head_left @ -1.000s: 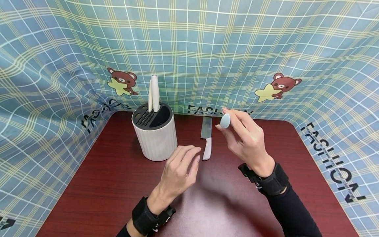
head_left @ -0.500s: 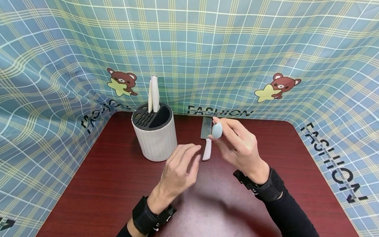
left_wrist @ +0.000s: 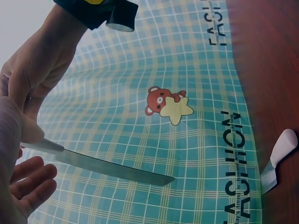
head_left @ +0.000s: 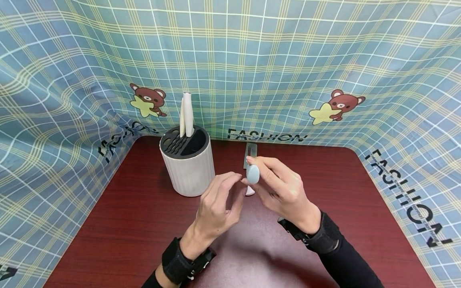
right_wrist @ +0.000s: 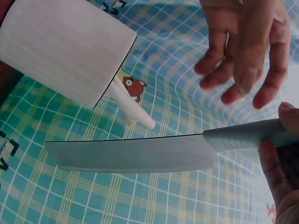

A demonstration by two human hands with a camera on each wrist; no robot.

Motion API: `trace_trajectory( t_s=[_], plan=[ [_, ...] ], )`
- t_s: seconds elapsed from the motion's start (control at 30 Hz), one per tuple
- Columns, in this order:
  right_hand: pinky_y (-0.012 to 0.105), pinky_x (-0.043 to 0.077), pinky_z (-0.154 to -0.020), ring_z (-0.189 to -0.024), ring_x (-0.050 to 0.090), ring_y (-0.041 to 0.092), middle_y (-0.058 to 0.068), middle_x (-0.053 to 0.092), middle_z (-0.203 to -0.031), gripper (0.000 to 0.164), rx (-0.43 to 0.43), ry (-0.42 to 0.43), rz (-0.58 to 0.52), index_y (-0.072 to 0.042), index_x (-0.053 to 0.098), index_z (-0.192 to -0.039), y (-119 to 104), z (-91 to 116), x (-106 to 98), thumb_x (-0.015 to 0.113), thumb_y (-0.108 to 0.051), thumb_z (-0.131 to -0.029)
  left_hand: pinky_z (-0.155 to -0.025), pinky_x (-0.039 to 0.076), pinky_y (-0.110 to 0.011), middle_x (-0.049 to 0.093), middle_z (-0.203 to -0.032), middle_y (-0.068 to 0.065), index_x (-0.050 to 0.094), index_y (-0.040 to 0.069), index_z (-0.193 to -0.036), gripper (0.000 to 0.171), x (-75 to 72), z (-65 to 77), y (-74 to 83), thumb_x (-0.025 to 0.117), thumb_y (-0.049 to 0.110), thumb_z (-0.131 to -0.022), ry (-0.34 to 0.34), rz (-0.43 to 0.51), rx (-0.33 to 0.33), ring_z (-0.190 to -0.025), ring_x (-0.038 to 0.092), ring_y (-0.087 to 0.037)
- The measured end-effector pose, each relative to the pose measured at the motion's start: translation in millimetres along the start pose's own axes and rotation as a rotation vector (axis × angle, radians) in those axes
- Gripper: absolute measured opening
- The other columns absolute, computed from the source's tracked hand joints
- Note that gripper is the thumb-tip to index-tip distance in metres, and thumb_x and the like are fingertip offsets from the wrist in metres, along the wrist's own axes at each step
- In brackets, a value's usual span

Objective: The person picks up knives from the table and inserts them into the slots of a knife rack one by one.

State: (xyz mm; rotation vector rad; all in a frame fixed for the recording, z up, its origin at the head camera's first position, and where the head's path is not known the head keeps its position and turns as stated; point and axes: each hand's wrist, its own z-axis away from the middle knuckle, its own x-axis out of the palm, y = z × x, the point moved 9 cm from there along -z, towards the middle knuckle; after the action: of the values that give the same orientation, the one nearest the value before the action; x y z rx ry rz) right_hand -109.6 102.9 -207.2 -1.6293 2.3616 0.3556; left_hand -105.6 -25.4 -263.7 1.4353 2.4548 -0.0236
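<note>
My right hand (head_left: 282,186) pinches the pale grey-blue handle (head_left: 253,174) of a kitchen knife, raised above the table. Its long blade (right_wrist: 131,155) is bare in the right wrist view and points away from the hand. Close by, my left hand (head_left: 217,204) is held with bent, relaxed fingers and nothing in it. The right wrist view shows a gap between that hand (right_wrist: 247,51) and the knife handle. A cleaver (left_wrist: 280,151) with a white handle lies on the table, partly hidden behind my right hand in the head view.
A white ribbed knife holder (head_left: 189,172) with a black slotted top stands to the left on the dark red table (head_left: 119,224). Two white-handled utensils (head_left: 188,116) stand upright in it. Checked cloth (head_left: 230,72) with bear prints surrounds the table's back and sides.
My right hand has moved left and toward me with the knife, over the cleaver, and is now near my left hand. The left hand has barely moved.
</note>
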Motion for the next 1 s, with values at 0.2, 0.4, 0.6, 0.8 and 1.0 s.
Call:
trace_trajectory(
  t_s=[0.2,0.4,0.6,0.8,1.0],
  plan=[
    [0.027,0.057,-0.08,-0.085,0.068,0.021,0.019,0.069,-0.102,0.029,-0.014,-0.03,-0.05,0.013,0.068,-0.116,-6,3,7,0.066,-0.009,-0.096,-0.084,0.058,-0.033,0.068,-0.106,-0.019,0.063,-0.01,-0.112,0.027,-6.3,-3.6,2.6,0.066,0.008,-0.093,0.061,-0.013,0.028,-0.094,0.068,-0.028],
    [0.027,0.057,-0.08,-0.088,0.067,0.022,0.019,0.068,-0.102,0.029,-0.022,-0.038,-0.086,0.014,0.068,-0.116,-10,5,11,0.065,-0.008,-0.097,-0.084,0.057,-0.033,0.067,-0.106,-0.019,0.062,-0.011,-0.111,0.027,-7.5,-3.2,3.3,0.065,0.008,-0.092,0.077,-0.013,0.038,-0.094,0.069,-0.028],
    [0.026,0.057,-0.078,-0.086,0.067,0.021,0.019,0.068,-0.101,0.03,-0.006,-0.046,-0.098,0.014,0.068,-0.117,-11,9,17,0.065,-0.008,-0.097,-0.082,0.057,-0.033,0.067,-0.105,-0.019,0.061,-0.012,-0.11,0.027,-7.7,-1.4,3.3,0.063,0.007,-0.091,0.084,-0.006,0.045,-0.091,0.068,-0.028],
    [0.027,0.057,-0.079,-0.086,0.067,0.022,0.018,0.068,-0.101,0.03,0.007,-0.048,-0.104,0.014,0.067,-0.117,-12,14,22,0.064,-0.009,-0.097,-0.082,0.057,-0.033,0.067,-0.104,-0.019,0.061,-0.012,-0.109,0.026,-8.8,0.0,3.6,0.063,0.007,-0.091,0.096,0.0,0.043,-0.091,0.068,-0.027],
    [0.027,0.057,-0.078,-0.085,0.067,0.023,0.019,0.068,-0.1,0.03,0.009,-0.034,-0.112,0.014,0.067,-0.116,-13,17,25,0.065,-0.008,-0.097,-0.08,0.056,-0.033,0.067,-0.102,-0.019,0.061,-0.011,-0.108,0.024,-9.5,1.0,3.5,0.062,0.008,-0.094,0.105,-0.014,0.033,-0.089,0.068,-0.027]
  ],
)
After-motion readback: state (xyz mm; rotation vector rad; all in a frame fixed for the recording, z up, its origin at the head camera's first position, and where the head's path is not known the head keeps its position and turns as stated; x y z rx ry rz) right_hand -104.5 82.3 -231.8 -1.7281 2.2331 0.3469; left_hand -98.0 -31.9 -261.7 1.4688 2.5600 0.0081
